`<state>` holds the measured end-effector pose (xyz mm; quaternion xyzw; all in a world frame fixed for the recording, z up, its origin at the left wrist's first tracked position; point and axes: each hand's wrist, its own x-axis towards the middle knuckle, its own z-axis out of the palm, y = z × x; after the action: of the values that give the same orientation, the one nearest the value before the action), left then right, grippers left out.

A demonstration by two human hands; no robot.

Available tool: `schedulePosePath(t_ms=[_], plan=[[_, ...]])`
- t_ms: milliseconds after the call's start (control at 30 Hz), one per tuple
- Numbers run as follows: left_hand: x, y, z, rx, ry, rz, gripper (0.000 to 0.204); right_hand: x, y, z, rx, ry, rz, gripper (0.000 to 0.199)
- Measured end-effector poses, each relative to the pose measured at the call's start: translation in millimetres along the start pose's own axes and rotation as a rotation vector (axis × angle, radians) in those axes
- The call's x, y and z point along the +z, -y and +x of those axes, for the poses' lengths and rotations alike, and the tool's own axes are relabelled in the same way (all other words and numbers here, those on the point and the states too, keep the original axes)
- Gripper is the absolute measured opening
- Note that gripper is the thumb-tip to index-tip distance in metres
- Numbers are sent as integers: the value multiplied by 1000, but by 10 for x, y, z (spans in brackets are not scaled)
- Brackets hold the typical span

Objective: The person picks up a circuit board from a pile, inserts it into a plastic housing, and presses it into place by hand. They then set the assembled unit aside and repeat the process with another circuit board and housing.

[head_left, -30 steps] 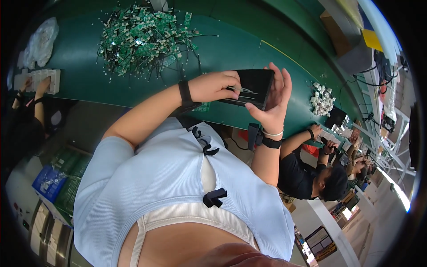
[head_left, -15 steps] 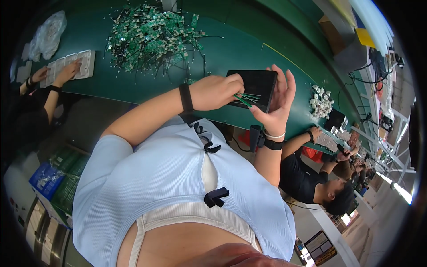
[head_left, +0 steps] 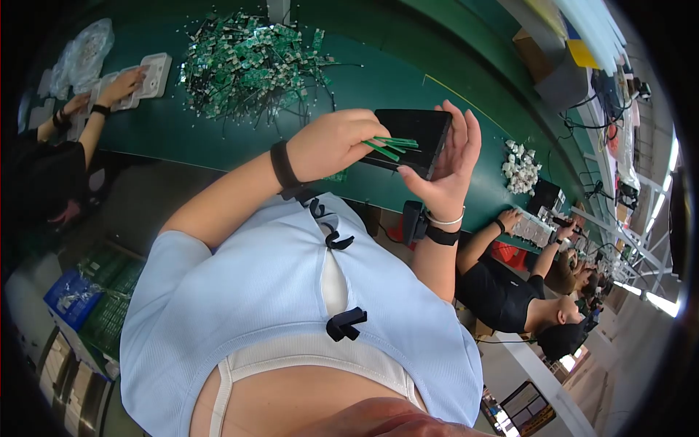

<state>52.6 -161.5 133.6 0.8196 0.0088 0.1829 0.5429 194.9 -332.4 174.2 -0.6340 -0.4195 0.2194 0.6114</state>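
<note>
My left hand [head_left: 336,143] is closed in a pinch on several narrow green strips [head_left: 397,145]. Their free ends fan out to the right over a flat black tray-like piece [head_left: 416,128]. Against that piece's right side rests my right hand [head_left: 453,164], its long fingers stretched up behind the edge and its thumb apart from them, seeming to support it. The underside of the black piece is hidden. Beyond my left hand lies a big heap of small green circuit boards with dark wires [head_left: 251,69] on the green table [head_left: 378,76].
White small parts [head_left: 520,169] are piled to the right. At the far left, a co-worker's hands [head_left: 120,86] work at a white compartment tray [head_left: 154,76] beside a clear plastic bag [head_left: 86,54]. Another person in black [head_left: 502,291] works on the right. Blue and green crates [head_left: 73,298] stand lower left.
My left hand has drawn back slightly to the left with the green strips, which now lie flatter and away from my right thumb. The co-worker's white tray has moved right.
</note>
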Motion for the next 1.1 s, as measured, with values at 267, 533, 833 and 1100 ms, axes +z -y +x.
schedulePosePath(t_ms=[267, 533, 833, 1100], plan=[[12, -143, -68, 265, -71, 284, 33, 21, 36, -19, -96, 51, -115, 116], [-149, -273, -5, 350, 51, 510, 28, 10, 46, -35, -71, 88, -124, 115], [-159, -44, 74, 355, 123, 623, 16, 9, -4, -49, -67, 45, -74, 111], [-25, 644, -50, -164, -53, 45, 14, -103, -69, 14, -33, -119, 28, 103]])
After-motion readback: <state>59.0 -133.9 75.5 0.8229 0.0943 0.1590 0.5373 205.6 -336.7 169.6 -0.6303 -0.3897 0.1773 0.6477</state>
